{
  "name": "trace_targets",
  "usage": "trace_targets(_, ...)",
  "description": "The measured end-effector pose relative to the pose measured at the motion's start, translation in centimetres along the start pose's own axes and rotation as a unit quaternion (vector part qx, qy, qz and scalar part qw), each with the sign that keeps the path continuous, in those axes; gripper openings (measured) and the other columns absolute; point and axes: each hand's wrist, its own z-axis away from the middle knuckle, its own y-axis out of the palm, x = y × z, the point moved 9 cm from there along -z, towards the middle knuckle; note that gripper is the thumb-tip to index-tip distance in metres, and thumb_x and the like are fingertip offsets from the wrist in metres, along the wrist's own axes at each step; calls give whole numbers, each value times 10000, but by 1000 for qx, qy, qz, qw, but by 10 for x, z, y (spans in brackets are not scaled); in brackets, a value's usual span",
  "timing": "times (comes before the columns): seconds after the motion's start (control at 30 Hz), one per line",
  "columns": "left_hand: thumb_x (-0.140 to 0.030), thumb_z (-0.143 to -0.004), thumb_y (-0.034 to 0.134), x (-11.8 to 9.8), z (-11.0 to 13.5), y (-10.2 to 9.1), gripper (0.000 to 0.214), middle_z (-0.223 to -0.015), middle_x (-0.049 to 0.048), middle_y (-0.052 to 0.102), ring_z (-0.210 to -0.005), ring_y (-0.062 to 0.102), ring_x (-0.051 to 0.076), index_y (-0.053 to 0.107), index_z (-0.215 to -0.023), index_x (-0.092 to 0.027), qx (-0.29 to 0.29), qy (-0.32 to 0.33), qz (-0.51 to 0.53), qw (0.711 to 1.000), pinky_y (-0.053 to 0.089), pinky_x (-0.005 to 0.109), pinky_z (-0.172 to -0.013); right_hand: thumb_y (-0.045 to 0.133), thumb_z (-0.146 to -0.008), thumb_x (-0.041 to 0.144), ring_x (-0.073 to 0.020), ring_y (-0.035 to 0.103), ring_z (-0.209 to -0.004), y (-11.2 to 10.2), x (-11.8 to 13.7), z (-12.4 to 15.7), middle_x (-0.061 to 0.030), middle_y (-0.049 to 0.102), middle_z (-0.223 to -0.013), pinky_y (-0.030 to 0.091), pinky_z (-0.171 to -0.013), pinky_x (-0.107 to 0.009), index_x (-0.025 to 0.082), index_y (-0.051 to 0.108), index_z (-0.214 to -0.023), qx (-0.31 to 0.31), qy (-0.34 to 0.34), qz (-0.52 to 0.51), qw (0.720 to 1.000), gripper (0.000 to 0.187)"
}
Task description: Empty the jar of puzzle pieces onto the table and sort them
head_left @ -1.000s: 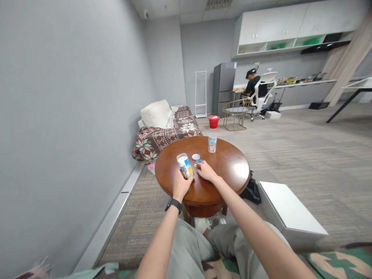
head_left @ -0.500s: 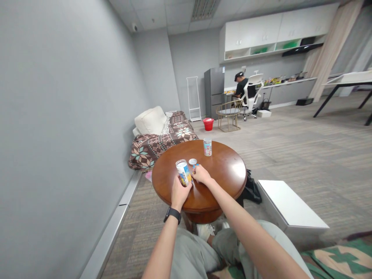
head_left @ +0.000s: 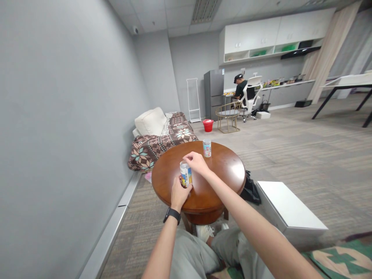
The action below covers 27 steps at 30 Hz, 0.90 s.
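Observation:
A can [head_left: 186, 176] with a blue, white and yellow label and a clear upper part stands upright on the round wooden table [head_left: 223, 174]. My left hand [head_left: 179, 190], with a black watch on its wrist, is wrapped around its lower part. Over the can's rim is my right hand [head_left: 197, 162], fingers pinched together; whatever they hold is hidden. Farther back on the table stands a second can [head_left: 207, 148] with a light blue and pink label and a silvery top, touched by neither hand.
Left of the table is a sofa covered with a patterned blanket [head_left: 162, 149]. A white box [head_left: 290, 205] and a black bag [head_left: 250, 190] are on the floor at right. Beyond are a red bucket [head_left: 207, 125], a gold-framed chair [head_left: 228, 113] and a seated person [head_left: 240, 88].
My right hand has risen from the tabletop beside the can to its rim. The held can has become more upright. The round lid seen on the table earlier is out of sight.

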Motion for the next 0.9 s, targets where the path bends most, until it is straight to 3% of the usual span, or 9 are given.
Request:
trace_targets(0.13,-278,-713,722,-2,1,-2,504,-1131,100,640,-1021,632,224,511,-1159,-180,-4,-3,-8,1000,477,338,-883,449,-879,125,-150,632,-972,-2,-29,5,-70,685,-1052,459,-898,-250,176,704,-1026,-30,47,43,998,299)
trace_targets(0.27,-278,-721,714,-5,2,-3,493,-1119,99,649,-1020,639,225,509,-1159,-182,1,-8,-17,1000,481,336,-873,488,-833,53,-188,608,-1079,22,-74,19,-131,646,-1162,422,-950,-252,127,701,-1058,99,97,172,975,319)
trace_targets(0.37,-287,-722,716,-6,2,-4,480,-1118,100,652,-1022,643,229,517,-1148,-185,-5,-5,-18,1000,483,335,-869,450,-863,58,-210,532,-1223,39,-90,32,-134,555,-1348,411,-983,-285,146,640,-1202,170,76,225,957,399)
trace_targets(0.47,-279,-714,724,-5,2,-4,486,-1121,99,656,-1026,644,232,521,-1146,-189,-10,-6,-11,1000,482,335,-873,398,-911,96,-221,433,-1326,49,-91,39,-109,497,-1428,380,-1033,-342,182,579,-1289,195,38,258,946,429)
trace_targets(0.57,-280,-714,724,-4,2,-3,482,-1121,99,656,-1025,643,233,521,-1143,-192,-7,-9,-7,1000,480,335,-875,411,-932,156,-238,494,-1239,47,-87,39,-126,573,-1317,386,-1009,-367,190,606,-1253,181,24,296,938,377)
trace_targets(0.77,-291,-720,710,-7,2,-3,471,-1111,93,646,-1020,632,225,503,-1131,-188,-3,0,-19,1000,472,344,-893,508,-913,207,-252,532,-1132,38,-83,36,-123,624,-1175,408,-931,-353,185,720,-993,175,47,329,927,228)
trace_targets(0.9,-297,-726,708,-5,2,-3,468,-1084,93,654,-997,637,226,504,-1132,-187,-2,0,-19,1000,475,342,-875,512,-917,191,-224,574,-1095,36,-84,38,-115,652,-1123,424,-901,-319,183,707,-999,182,80,331,922,212)
